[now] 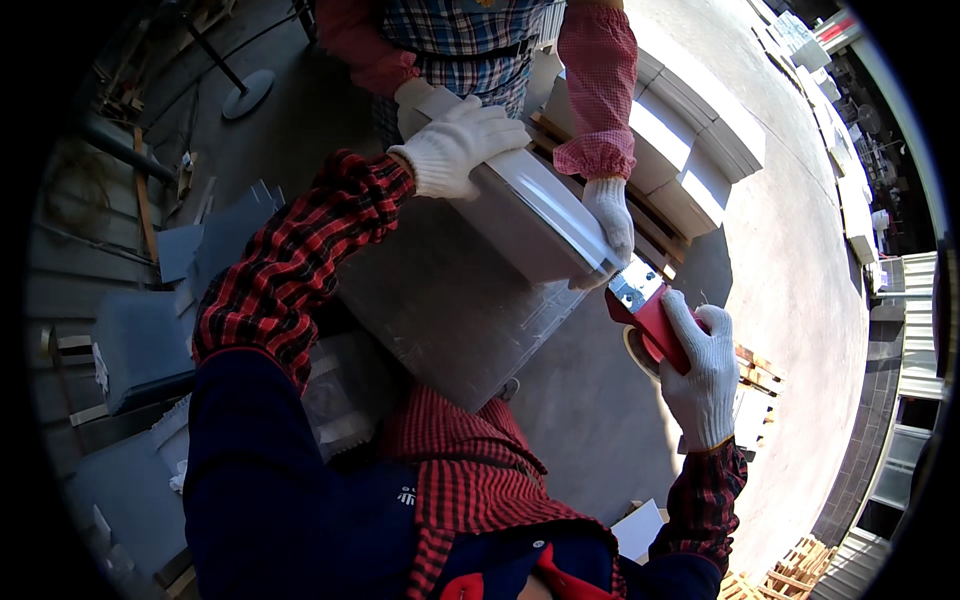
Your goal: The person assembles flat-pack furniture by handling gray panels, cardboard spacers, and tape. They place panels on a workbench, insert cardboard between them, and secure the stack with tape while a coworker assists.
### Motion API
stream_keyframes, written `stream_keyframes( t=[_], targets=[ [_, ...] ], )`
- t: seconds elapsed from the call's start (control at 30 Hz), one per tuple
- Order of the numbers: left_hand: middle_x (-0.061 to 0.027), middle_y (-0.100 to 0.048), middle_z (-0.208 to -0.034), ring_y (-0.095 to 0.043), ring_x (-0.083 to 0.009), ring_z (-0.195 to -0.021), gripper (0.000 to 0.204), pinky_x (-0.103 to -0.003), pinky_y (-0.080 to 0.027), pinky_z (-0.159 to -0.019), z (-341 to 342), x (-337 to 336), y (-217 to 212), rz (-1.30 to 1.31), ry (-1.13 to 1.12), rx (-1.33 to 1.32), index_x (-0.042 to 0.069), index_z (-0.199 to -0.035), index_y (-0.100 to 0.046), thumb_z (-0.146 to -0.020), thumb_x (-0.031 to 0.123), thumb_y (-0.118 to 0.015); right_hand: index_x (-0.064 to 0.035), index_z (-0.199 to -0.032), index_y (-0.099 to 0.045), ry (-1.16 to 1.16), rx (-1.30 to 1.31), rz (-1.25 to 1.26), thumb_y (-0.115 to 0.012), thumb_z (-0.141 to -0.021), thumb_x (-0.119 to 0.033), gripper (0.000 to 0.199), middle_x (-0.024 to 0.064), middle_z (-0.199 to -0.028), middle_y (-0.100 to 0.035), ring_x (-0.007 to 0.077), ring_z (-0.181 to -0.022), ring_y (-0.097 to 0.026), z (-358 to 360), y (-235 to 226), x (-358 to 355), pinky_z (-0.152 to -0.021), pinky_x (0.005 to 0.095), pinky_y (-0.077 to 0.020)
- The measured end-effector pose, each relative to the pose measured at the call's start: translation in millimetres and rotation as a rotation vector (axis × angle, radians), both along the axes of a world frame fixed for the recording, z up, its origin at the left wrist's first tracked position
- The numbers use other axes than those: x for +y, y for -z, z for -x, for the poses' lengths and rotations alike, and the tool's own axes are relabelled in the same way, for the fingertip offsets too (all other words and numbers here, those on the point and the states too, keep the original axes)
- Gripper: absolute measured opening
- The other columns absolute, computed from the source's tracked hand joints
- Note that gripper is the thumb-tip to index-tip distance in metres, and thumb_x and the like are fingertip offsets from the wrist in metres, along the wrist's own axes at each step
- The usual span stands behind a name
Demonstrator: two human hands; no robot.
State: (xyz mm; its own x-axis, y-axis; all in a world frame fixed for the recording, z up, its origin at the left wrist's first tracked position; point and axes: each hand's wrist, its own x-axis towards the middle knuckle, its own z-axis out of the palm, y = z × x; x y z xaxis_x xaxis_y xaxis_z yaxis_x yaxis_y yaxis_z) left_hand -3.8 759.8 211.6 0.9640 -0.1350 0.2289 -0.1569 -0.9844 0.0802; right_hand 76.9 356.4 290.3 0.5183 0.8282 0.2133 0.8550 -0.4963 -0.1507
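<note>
A pale flat-sided box point(540, 225), or wrapped stack of panels, stands tilted on a grey worktop point(440, 330). My left hand point(462, 145), in a white knit glove, lies across its upper left end with the fingers stretched out. My right hand point(700, 372), gloved too, is wrapped round a red tape dispenser point(660, 325) with a metal plate. The dispenser's head is at the box's right end; whether tape runs between them I cannot tell. Across from me, a co-worker's gloved hand point(608, 218) holds that end, and their other glove point(412, 105) is at the left end.
Stacked white cartons point(690, 130) stand on a wooden pallet behind the co-worker's arm. At the left are grey panels and a grey bin-like object point(145, 345). A round stand base point(248, 95) sits on the floor at the upper left. More pallets point(800, 570) lie at the lower right.
</note>
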Motion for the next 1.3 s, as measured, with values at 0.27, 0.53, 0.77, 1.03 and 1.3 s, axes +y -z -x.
stream_keyframes(
  t=[0.27,0.53,0.77,1.03,1.3],
  targets=[
    [-0.0121,-0.052,-0.137,-0.049,-0.0348,-0.127,0.087,-0.048,-0.034,-0.114,-8.1,-35.9,-24.1,0.064,-0.069,0.089,0.012,-0.138,-0.049,-0.06,0.018,-0.089,-0.0162,-0.129,-0.067,-0.075,0.032,-0.155,-0.083,-0.07,-0.007,0.062,0.0145,-0.107,-0.057,0.032,-0.087,-0.065,-10.0,11.3,-1.8,-0.072,0.0387,-0.0552],
    [-0.0158,-0.044,-0.151,-0.036,-0.0368,-0.144,0.091,-0.056,-0.02,-0.121,-1.5,-75.5,-18.8,0.191,0.013,-0.075,0.013,-0.145,-0.049,-0.073,0.06,-0.08,-0.0193,-0.133,-0.063,-0.1,-0.036,-0.113,-0.083,-0.075,-0.007,0.063,0.0133,-0.108,-0.057,0.0291,-0.09,-0.065,-16.8,50.3,2.1,-0.07,0.0378,-0.0566],
    [-0.0056,-0.06,-0.12,-0.053,-0.03,-0.116,0.037,-0.047,-0.039,-0.103,-17.8,-140.7,24.0,0.183,-0.338,-0.329,0.017,-0.113,-0.063,-0.083,0.036,-0.075,-0.0094,-0.122,-0.061,-0.204,-0.438,0.23,-0.067,-0.086,-0.015,0.037,0.0112,-0.092,-0.059,0.0261,-0.071,-0.063,-4.0,75.2,68.9,-0.056,0.0385,-0.0486],
    [-0.0062,-0.063,-0.109,-0.061,-0.0307,-0.104,0.037,-0.049,-0.043,-0.092,-48.2,-147.4,42.3,0.213,-0.154,-0.72,0.014,-0.1,-0.063,-0.068,0.019,-0.081,-0.0196,-0.1,-0.081,-0.54,0.153,0.94,-0.07,-0.083,-0.031,0.023,0.013,-0.092,-0.07,0.0323,-0.083,-0.074,1.0,168.6,6.1,-0.066,0.0435,-0.0575],
    [-0.0043,-0.063,-0.101,-0.06,-0.0305,-0.102,0.025,-0.05,-0.04,-0.081,-19.8,-143.9,69.8,0.019,-0.248,-0.698,0.023,-0.083,-0.064,-0.067,0.021,-0.083,-0.0223,-0.133,-0.063,-0.214,1.005,0.322,-0.061,-0.087,-0.03,0.047,0.0237,-0.119,-0.063,0.0423,-0.112,-0.063,103.4,280.6,103.0,-0.092,0.045,-0.0528]
  ],
)
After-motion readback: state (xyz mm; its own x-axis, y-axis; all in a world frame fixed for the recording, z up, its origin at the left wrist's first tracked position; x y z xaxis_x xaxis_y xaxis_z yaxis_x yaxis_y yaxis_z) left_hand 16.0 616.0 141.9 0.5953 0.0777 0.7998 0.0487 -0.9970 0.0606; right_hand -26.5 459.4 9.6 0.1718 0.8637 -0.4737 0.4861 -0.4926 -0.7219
